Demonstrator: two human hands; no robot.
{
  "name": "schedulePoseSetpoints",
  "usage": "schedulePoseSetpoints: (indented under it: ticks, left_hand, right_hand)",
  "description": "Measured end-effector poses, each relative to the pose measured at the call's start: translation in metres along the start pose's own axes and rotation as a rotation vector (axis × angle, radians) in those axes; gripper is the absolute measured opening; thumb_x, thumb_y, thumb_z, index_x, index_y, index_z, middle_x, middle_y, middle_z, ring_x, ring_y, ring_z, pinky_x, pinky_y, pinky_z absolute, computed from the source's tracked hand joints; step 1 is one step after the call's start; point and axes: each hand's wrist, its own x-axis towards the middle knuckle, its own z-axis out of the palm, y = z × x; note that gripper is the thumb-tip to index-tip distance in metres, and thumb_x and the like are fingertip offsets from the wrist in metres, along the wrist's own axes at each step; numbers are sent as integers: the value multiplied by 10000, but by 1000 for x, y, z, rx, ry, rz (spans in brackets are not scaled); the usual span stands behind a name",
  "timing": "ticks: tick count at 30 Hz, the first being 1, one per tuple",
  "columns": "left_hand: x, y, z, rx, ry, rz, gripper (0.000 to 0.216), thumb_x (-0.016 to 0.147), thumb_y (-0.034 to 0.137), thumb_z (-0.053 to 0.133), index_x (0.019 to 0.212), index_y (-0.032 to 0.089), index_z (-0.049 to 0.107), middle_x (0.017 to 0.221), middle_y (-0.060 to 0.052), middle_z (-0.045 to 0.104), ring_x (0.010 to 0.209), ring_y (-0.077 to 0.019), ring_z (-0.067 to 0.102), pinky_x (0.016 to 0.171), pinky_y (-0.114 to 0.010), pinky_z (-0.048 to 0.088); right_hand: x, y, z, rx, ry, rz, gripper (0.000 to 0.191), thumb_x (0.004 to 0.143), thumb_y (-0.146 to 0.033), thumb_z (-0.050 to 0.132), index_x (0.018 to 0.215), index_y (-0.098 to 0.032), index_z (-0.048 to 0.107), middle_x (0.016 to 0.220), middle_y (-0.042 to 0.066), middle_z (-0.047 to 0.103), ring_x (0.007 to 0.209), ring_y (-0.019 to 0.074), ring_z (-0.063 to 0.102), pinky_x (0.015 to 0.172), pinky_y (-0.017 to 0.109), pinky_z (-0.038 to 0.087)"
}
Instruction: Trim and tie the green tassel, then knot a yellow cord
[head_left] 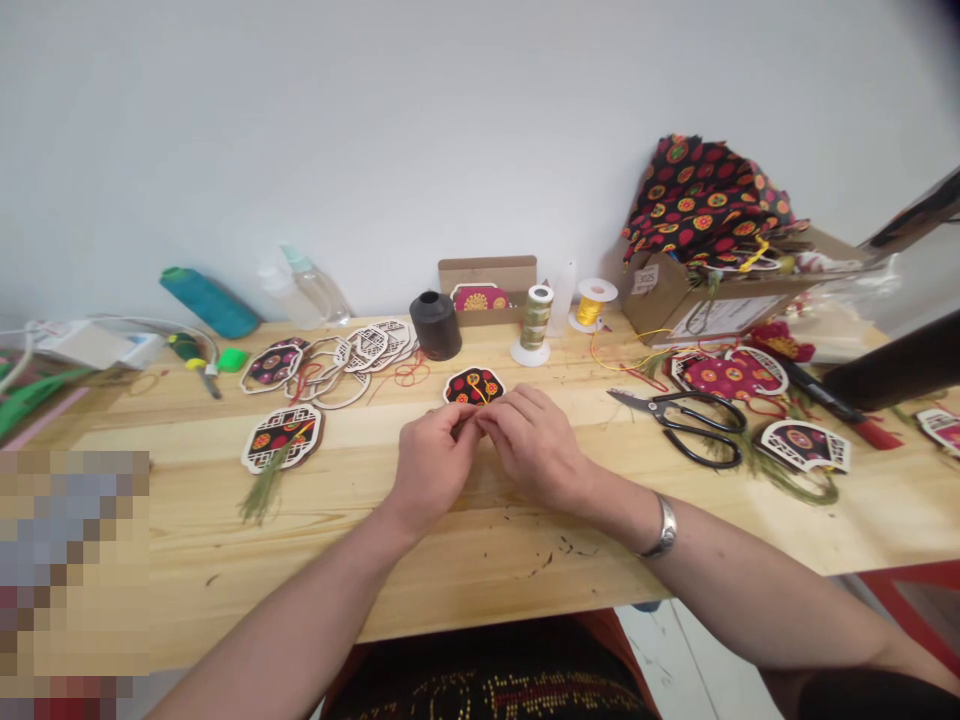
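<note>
My left hand [433,462] and my right hand [534,440] meet at the middle of the wooden table [480,560], fingertips pinched together on something too small to make out. Just beyond the fingers lies a small fan-shaped ornament [474,386] of black fabric with red and yellow flowers; a yellow thread crosses it. My right wrist wears a silver bracelet [663,528].
Black scissors [686,420] lie to the right, near more ornaments [804,445]. A cardboard box [697,285] with flowered fabric stands at back right. Spools of black [436,324], green [535,318] and yellow [592,303] thread line the back. Ornaments and frames [282,438] lie left, near a teal spool [208,301].
</note>
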Motion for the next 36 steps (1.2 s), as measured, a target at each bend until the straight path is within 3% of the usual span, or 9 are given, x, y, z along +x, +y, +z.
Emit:
schedulePoseSetpoints:
  ticks: [5,9,23,36]
  left_hand:
    - [3,-2,-1,-65,20,-74,173,790,274,577,814,179,721,781,-25,749,692,-163,668,660,-243,498]
    - [4,-3,0,-68,27,-94,176,792,263,569,824,176,719,773,-22,745,684,-158,664,660,-249,499]
    - [0,-2,0,203,104,188,170,792,141,552,849,146,711,801,-50,754,689,-169,680,662,-253,493]
    - [-2,0,2,201,112,220,149,795,155,576,848,139,715,777,-52,752,659,-170,675,631,-255,489]
  right_hand:
    - [2,-4,-2,198,45,97,196,897,-137,438,818,-158,615,785,70,659,744,171,539,695,304,438]
    - [3,-3,0,223,63,119,199,904,-163,455,806,-161,628,768,57,664,732,166,546,692,299,449]
    - [3,-2,-1,133,41,49,202,911,-194,475,829,-144,652,776,68,677,721,172,530,676,297,432]
    - [3,-1,0,154,33,64,184,899,-155,457,785,-157,601,755,61,654,718,173,521,667,297,426]
